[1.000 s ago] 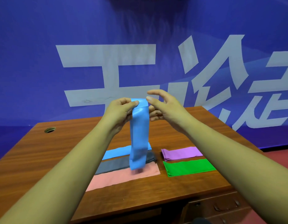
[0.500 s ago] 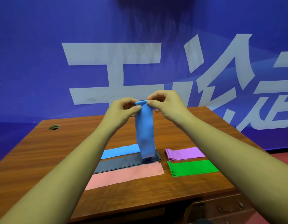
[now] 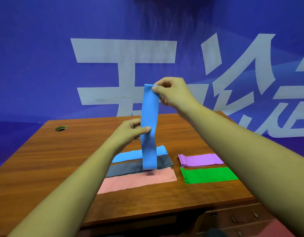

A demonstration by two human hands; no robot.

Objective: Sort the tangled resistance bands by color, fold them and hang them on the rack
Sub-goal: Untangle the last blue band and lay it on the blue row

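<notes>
A blue resistance band (image 3: 149, 117) hangs upright above the wooden table (image 3: 62, 151). My right hand (image 3: 171, 93) pinches its top end. Lower down, my left hand (image 3: 130, 132) pinches the band at about its middle. Its free bottom end dangles just over the bands lying on the table. Those are a second blue band (image 3: 130, 154), a dark grey band (image 3: 127, 169) and a pink band (image 3: 139, 183), laid side by side. To their right lie a folded purple band (image 3: 200, 159) and a folded green band (image 3: 209, 175). No rack is in sight.
A round cable hole (image 3: 61, 128) sits at the table's far left. Drawers with handles (image 3: 241, 218) are under the table's right front. A blue banner with large pale characters (image 3: 123, 65) stands right behind the table.
Both hands pinched the band's top end together before. Now my right hand has lifted that end higher, and my left hand has slid down to the band's middle.
</notes>
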